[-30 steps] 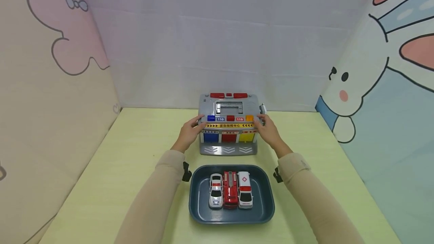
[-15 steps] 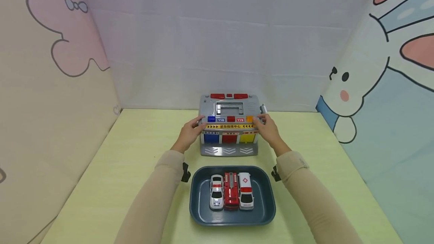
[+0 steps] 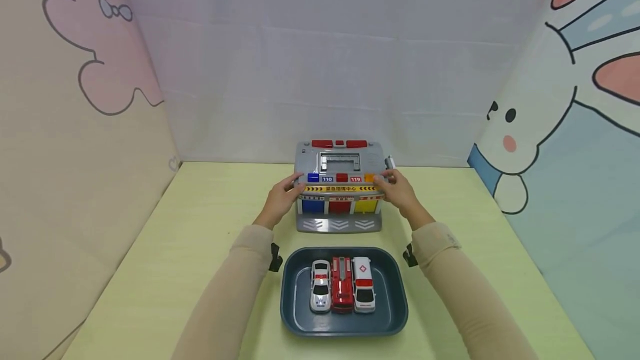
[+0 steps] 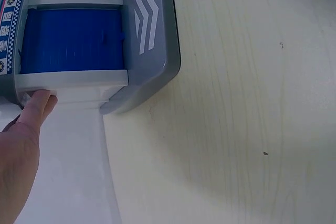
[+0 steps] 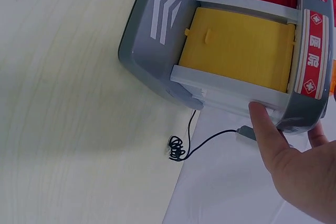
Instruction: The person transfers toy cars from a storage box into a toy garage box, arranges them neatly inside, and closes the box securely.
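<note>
A grey toy garage [image 3: 339,223] stands at the back of the table, with blue, red and yellow doors, all down. My left hand [image 3: 280,200] holds its left end at the roof edge; in the left wrist view, the fingers [image 4: 39,107] touch the white side wall beside the blue door [image 4: 73,40]. At the opposite end my right hand [image 3: 401,193] grips the roof edge, a digit pressing the side wall by the yellow door [image 5: 239,48]. A dark blue tray [image 3: 395,318] in front carries a police car [image 3: 320,286], a red fire engine [image 3: 342,285] and an ambulance [image 3: 364,285].
A coiled black cord [image 5: 177,149] runs to a small grey piece [image 5: 245,133] at the garage's right side. The pale table [image 3: 210,210] meets a white cloth wall [image 3: 320,82] right behind the garage. Printed side walls flank the table.
</note>
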A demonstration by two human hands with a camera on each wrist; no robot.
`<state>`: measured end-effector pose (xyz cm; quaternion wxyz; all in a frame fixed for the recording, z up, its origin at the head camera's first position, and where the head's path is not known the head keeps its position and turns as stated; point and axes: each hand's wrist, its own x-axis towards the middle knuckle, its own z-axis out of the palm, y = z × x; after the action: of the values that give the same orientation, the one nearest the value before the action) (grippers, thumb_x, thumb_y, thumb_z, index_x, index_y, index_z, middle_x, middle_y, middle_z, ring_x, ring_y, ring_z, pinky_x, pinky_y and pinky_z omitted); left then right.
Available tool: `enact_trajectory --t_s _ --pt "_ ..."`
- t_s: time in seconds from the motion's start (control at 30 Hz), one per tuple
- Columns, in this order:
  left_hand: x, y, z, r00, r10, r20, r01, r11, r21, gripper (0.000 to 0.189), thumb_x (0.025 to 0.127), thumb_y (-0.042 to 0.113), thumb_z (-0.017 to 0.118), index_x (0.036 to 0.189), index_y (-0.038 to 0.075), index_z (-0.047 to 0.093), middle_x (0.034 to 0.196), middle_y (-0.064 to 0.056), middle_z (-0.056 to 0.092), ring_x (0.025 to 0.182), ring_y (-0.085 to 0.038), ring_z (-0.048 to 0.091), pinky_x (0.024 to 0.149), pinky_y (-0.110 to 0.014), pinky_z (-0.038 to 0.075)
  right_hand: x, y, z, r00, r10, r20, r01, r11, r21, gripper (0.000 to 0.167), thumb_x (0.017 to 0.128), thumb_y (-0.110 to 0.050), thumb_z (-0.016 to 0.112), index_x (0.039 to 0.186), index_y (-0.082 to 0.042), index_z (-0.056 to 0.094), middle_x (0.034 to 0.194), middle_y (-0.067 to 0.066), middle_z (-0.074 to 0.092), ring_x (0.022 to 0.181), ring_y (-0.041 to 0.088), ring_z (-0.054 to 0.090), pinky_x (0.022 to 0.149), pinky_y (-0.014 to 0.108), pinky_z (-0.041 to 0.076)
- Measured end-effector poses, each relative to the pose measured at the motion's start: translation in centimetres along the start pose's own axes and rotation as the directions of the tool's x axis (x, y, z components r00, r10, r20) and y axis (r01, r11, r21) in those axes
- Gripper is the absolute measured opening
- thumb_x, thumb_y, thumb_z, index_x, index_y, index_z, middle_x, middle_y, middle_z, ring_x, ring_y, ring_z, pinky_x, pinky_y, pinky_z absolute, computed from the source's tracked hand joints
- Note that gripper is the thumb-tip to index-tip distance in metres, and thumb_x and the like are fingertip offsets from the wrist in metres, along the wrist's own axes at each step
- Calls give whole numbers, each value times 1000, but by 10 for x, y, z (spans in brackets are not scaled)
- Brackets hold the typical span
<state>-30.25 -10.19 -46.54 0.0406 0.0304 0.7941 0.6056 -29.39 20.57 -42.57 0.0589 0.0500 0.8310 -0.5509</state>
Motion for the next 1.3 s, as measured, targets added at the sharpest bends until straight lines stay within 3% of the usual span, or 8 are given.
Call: enact_trajectory --t_s 0.67,1.0,1.3 --pt "-2 3 -3 1000 -9 -26 11 998 59 46 100 30 58 144 21 50 135 -20 53 120 -31 55 97 -42 47 -3 -7 6 999 19 -33 -18 1000 19 49 99 -37 58 131 -3 45 140 24 42 116 35 51 94 42 50" --pt "-1 -2 0 1000 4 -17 -2 998 64 47 100 32 58 144 20 49 138 -19 51 123 -32 53 97 -43 47 1 -2 4 998 57 -34 -55 997 52 50 99 -34 58 135 -3 44 141 23 42 118 37 49 98 48 46" --pt "-1 2 1 1000 4 -9 -3 998 62 47 100 33 57 144 19 49 141 -20 49 126 -33 49 99 -44 45 -4 -6 2 998 57 -33 -54 995 87 50 99 -32 58 136 -2 43 142 24 42 120 38 48 98 50 45"
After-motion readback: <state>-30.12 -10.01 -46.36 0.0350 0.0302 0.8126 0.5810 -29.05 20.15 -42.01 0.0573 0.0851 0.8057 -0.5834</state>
